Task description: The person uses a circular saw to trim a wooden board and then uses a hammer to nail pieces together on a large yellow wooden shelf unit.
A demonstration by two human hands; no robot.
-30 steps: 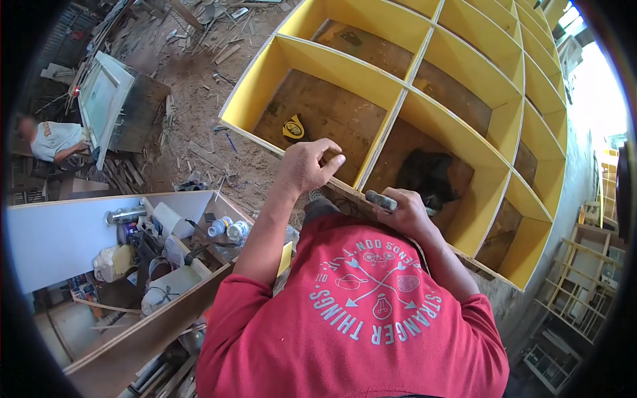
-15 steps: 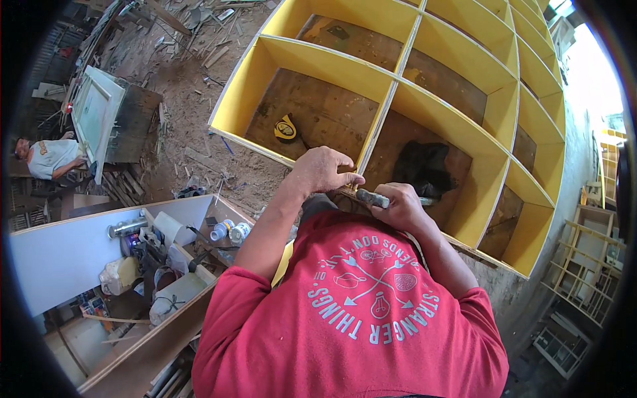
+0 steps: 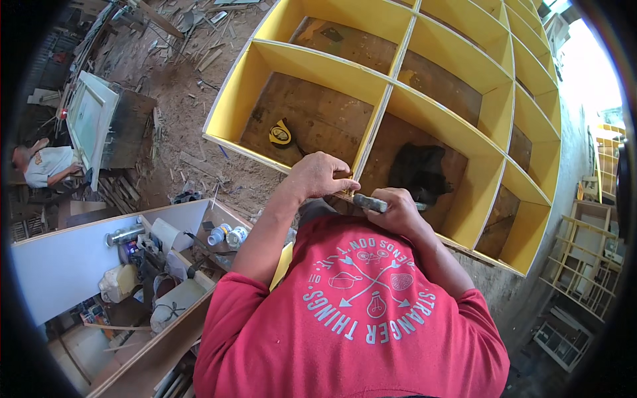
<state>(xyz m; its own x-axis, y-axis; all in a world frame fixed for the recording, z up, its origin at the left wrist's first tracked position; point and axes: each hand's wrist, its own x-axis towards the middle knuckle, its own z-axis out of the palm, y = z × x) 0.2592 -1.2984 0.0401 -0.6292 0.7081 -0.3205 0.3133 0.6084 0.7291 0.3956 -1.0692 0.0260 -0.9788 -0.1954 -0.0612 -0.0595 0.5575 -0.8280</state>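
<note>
1. Far left: another person (image 3: pixel 41 166) in a white shirt sits by a white framed panel (image 3: pixel 86 123), well apart from the work. Dirt floor around is littered with wood scraps (image 3: pixel 199 63).
2. Lower left: open white box (image 3: pixel 73 265) crammed with bottles, a metal cylinder and tools. Not in play.
3. Left hand (image 3: pixel 322 176): fingers curled and pinched down on the front edge of the yellow shelf unit (image 3: pixel 464 86), right where the vertical divider (image 3: pixel 371 136) meets it. Looks like it pins something small there; what exactly, cannot tell.
4. Yellow-black tape measure (image 3: pixel 281 132) lies in the compartment left of that divider, untouched.
5. Right hand (image 3: pixel 398 211): closed around a grey metal tool (image 3: pixel 369 202), tip pointing at the left-hand fingers, just beside them. Chisel or punch, cannot tell which.
6. Dark cloth (image 3: pixel 418 169) sits in the compartment behind the right hand.
7. Judgement: step in hand is working the divider joint at the front edge. Next move calls for a steady tool tip on the joint and the left fingers kept out of its line.
</note>
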